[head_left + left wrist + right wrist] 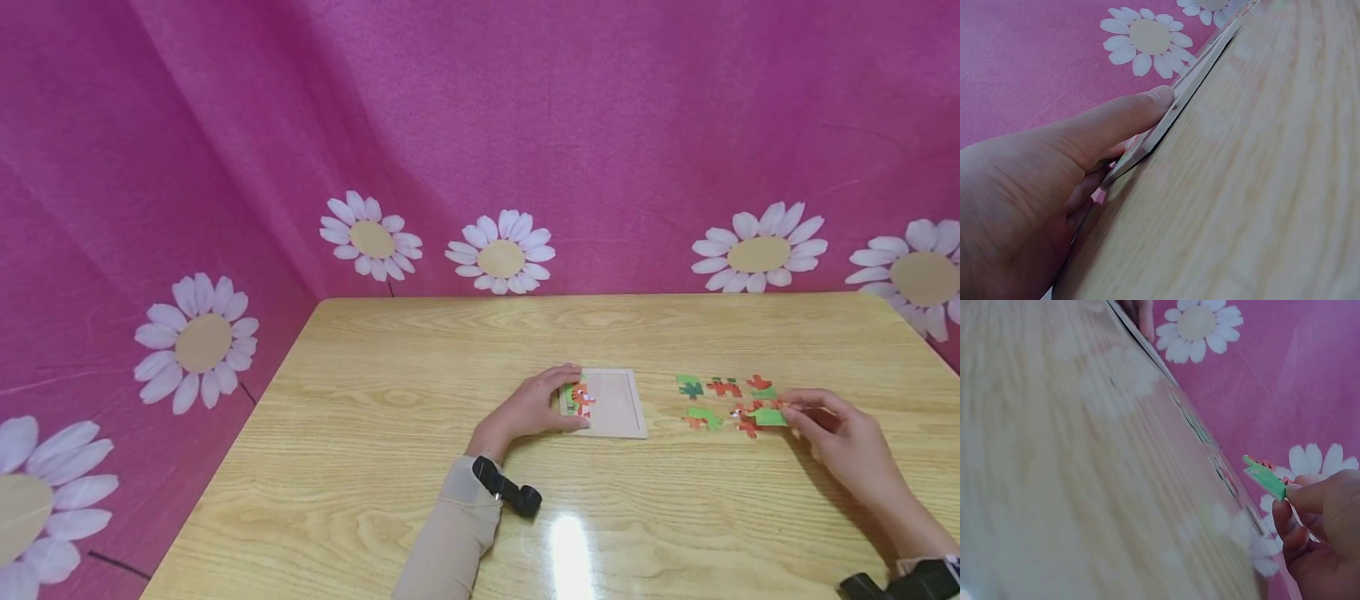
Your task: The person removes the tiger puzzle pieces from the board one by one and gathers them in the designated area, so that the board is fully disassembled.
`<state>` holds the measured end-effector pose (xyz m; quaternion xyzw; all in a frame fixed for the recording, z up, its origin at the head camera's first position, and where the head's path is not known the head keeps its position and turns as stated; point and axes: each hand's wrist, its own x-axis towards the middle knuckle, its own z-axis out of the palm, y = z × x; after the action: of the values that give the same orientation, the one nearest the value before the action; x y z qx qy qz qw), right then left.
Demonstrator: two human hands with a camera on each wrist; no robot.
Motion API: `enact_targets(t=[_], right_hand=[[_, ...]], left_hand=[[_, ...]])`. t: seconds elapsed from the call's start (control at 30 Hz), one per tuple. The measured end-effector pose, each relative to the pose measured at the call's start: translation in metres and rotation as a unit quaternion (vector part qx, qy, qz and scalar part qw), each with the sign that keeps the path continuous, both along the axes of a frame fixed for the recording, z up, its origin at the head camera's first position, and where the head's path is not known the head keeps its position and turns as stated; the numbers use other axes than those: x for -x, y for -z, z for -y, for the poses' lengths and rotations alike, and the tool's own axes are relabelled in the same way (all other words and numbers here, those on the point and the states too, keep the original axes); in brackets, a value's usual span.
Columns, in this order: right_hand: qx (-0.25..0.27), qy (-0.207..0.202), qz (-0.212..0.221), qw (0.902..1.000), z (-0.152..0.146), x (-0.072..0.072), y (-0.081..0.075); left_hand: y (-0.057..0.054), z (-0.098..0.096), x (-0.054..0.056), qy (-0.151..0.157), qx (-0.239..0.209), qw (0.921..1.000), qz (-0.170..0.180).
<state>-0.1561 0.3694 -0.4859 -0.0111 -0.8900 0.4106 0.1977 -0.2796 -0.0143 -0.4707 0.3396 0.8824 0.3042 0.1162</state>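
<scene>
"Since the green piece (769,417) hovers toward the table's (375,375) right edge, what has it?"

"The right hand (847,437), in a closed fingertip pinch; the left hand (528,408), spread wide, grips the frame (617,404)."

"Which step?"

"Picking, apparently; next likely calls for aligning it there."

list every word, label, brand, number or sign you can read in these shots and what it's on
None: no readable text or sign in any view.
Tray: no lettering seen.
Held piece: green and red, no lettering seen.
Loose pieces: coloured picture parts; any tiny print would be too small to read.
Wristbands: black, no marking can be made out.
Cloth: flower pattern, no writing seen.
</scene>
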Motion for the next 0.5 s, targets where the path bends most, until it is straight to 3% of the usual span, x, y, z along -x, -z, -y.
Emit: enact_targets(t=[0.23,0.5], right_hand=[[-0.010,0.019,-0.005,0.9998,-0.014,-0.002,0.006],[-0.024,0.041,0.027,0.9985,-0.023,-0.004,0.010]], left_hand=[[0.000,-0.001,0.000,-0.002,0.002,1.0000,-0.005],[0.001,-0.001,0.000,-0.001,0.003,1.0000,-0.005]])
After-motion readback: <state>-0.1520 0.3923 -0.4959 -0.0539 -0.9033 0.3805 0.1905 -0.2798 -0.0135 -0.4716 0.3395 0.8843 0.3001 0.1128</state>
